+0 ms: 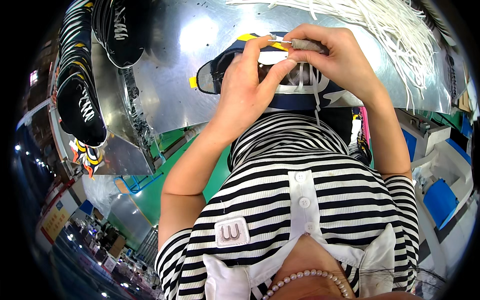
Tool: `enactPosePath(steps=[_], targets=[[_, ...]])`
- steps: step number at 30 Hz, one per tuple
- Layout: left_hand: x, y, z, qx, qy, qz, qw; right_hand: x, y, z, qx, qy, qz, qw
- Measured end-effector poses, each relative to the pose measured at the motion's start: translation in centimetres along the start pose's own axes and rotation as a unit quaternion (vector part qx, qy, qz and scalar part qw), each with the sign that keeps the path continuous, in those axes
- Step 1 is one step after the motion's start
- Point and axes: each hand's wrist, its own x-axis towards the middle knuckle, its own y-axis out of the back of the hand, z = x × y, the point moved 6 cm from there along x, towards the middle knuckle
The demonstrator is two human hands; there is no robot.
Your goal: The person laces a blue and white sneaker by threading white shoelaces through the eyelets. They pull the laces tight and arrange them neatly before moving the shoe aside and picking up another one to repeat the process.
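Observation:
A dark navy shoe upper [292,104] with white and yellow parts lies sideways on the metal table in front of me. My left hand [242,85] grips its edge, the index finger bent over the far side and the thumb stretched across toward my right hand. In my right hand [342,62] is a hook-like hand tool [309,46] with a wrapped, tan handle. Its thin metal shaft points left toward my left index fingertip; the very tip is too small to make out. White laces [316,87] hang across the upper's opening below my right fingers.
A large heap of loose white laces [382,35] spreads over the table's far right. Rows of black laced shoe uppers [82,107] stand packed along the left, with another dark upper [120,35] beside them. The metal table [175,100] ends just before my body.

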Motion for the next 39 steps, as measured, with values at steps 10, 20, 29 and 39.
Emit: enactPosePath(steps=[10,20,29,39], targets=[[-0.4,-0.6,-0.3,-0.021,0.006,0.084,0.996,-3.8,0.9,-0.7,0.0,-0.088,0.083,0.993],[-0.7,-0.9,0.3,0.03,-0.012,0.074,0.997,-4.1,-0.1,-0.8,-0.113,-0.042,0.045,0.992],[0.0,-1.1,0.0,0.029,-0.008,0.05,0.998,-1.4,-0.9,-1.4,-0.246,-0.003,0.03,0.969],[2.4,-1.1,0.2,-0.261,0.123,0.014,0.957,-6.3,2.2,3.5,-0.164,-0.164,0.161,0.959]])
